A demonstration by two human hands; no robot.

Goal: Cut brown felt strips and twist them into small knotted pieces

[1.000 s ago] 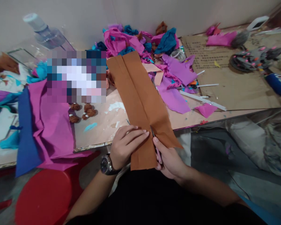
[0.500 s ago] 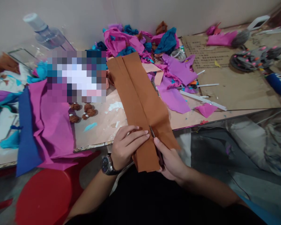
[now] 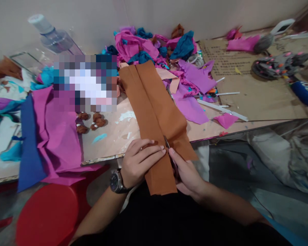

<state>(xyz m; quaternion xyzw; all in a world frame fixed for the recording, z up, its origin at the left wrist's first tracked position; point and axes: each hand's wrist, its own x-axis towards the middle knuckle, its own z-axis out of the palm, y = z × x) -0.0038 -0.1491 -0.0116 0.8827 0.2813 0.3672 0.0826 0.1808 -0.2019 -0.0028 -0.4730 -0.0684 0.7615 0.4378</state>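
A long sheet of brown crepe paper (image 3: pixel 151 102) reaches from the scrap heap over the table edge to my lap. My left hand (image 3: pixel 141 159), with a watch on its wrist, grips the paper, fingers lying over the top and the thumb hidden. My right hand (image 3: pixel 187 171) is closed on a pair of scissors (image 3: pixel 167 141); only the blade tips show, set in the paper beside my left fingertips. A cut runs along the blades and splits a narrow strip from the wider part at right. A dark crease continues up the sheet.
Pink and teal paper scraps (image 3: pixel 136 44) heap along the wall. Small brown paper balls (image 3: pixel 97 120) lie left of the sheet, near a clear bottle (image 3: pixel 56 39). Cardboard (image 3: pixel 246 95) covers the right side. A red stool (image 3: pixel 47 215) stands below left.
The brown sheet has slid slightly toward me, and its near end hangs lower. Both hands stay close to the same place, the scissors still in the cut.
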